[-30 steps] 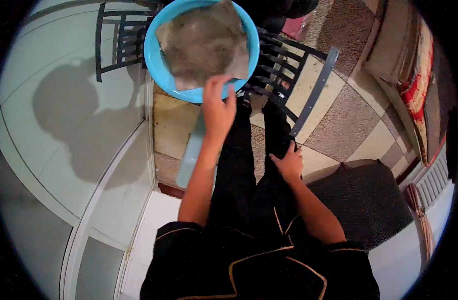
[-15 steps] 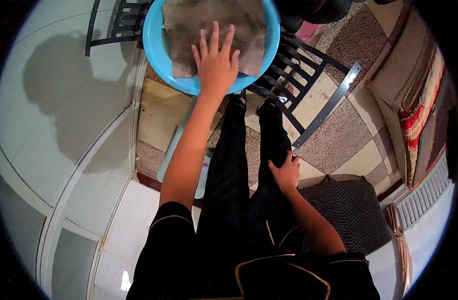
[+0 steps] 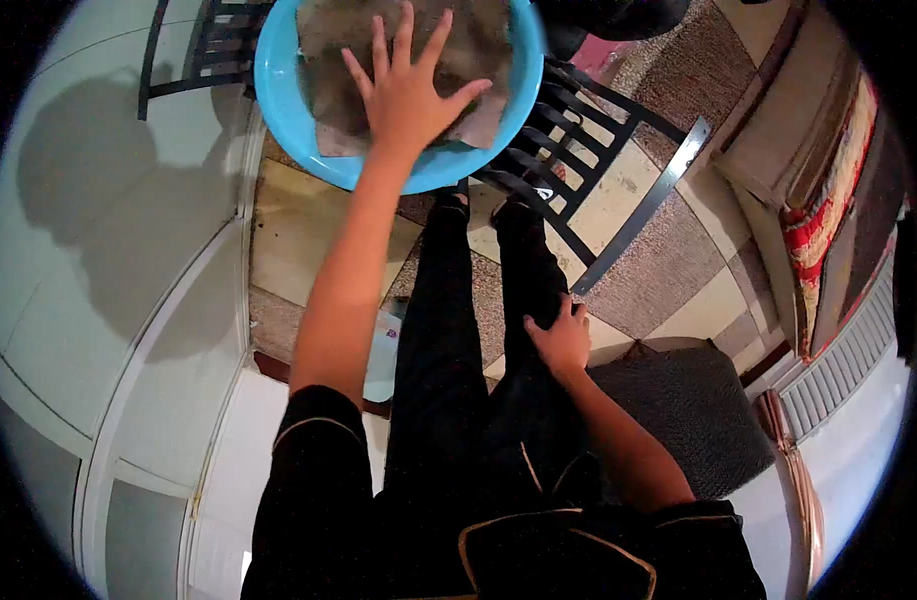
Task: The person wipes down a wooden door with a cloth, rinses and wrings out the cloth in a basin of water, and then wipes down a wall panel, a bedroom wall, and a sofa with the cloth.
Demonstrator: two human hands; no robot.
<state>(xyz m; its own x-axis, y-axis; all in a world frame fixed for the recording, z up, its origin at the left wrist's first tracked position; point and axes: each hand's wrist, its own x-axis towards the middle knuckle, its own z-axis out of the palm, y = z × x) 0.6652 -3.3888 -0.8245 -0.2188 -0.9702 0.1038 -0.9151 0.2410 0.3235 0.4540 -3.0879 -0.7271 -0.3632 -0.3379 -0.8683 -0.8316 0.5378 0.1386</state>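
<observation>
At the top of the view stands a light blue basin (image 3: 281, 112), with a brownish-grey sheet (image 3: 330, 118) of cloth or paper laid in it. My left hand (image 3: 406, 100) is over the sheet, palm down with its fingers spread wide. Whether the palm presses on the sheet or hovers just above cannot be told. My right hand (image 3: 561, 340) rests on my leg at the knee, thumb and fingers apart, holding nothing. Dark patches show on the sheet around my left hand.
A black slatted metal rack (image 3: 588, 165) lies under the basin and sticks out on both sides. A dark woven stool or cushion (image 3: 678, 415) is beside my right leg. A stack of folded boards or fabric (image 3: 813, 200) stands at the right, and a pale wall (image 3: 88, 200) at the left.
My left hand has slid a little farther forward over the sheet, and its fingers have spread wider. My right hand stays on my leg. The whole scene has shifted slightly left in view.
</observation>
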